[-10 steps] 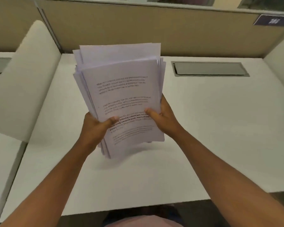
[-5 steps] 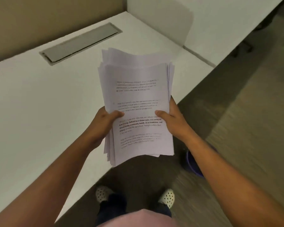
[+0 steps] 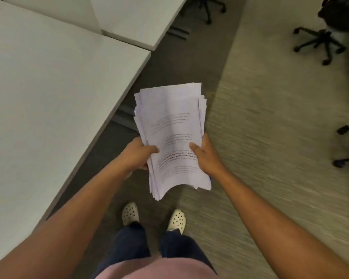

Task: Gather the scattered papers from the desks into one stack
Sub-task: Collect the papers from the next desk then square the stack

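A thick stack of white printed papers [image 3: 172, 125] is held in front of me above the floor, its edges uneven and its near end drooping. My left hand [image 3: 138, 155] grips the stack's left edge, thumb on the top sheet. My right hand [image 3: 205, 156] grips the right edge in the same way. The stack hangs to the right of the white desk [image 3: 48, 93], off its surface. No loose sheets show on the visible desk tops.
A second white desk [image 3: 137, 19] adjoins at the back behind a low divider. Black office chair bases stand at the upper right [image 3: 318, 44] and right edge [image 3: 347, 146]. Carpeted floor stretches to the right. My feet in white shoes [image 3: 153, 217] are below.
My view has swung right, away from the desk toward the aisle. The stack, still in both hands, has left the desk top and now hangs over the floor.
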`<action>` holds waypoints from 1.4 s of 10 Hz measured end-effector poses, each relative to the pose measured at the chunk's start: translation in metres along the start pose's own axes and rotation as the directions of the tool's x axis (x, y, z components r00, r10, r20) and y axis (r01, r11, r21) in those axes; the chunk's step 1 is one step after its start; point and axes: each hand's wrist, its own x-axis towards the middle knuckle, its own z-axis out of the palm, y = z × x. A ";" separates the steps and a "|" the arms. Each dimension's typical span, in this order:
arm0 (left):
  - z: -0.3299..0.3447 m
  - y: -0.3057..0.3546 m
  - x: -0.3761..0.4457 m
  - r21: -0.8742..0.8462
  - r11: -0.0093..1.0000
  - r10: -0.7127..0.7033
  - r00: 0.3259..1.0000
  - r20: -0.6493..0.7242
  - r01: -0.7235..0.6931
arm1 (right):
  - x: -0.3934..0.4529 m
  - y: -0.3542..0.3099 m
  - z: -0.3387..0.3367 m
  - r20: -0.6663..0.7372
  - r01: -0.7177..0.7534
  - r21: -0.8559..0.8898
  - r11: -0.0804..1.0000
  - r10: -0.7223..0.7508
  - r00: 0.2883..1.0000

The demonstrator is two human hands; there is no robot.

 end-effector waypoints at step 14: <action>0.288 -0.248 0.479 0.043 0.946 -0.321 0.947 0.021 0.320 | 0.250 0.485 -0.057 -0.185 -0.650 0.211 0.730 0.683 0.707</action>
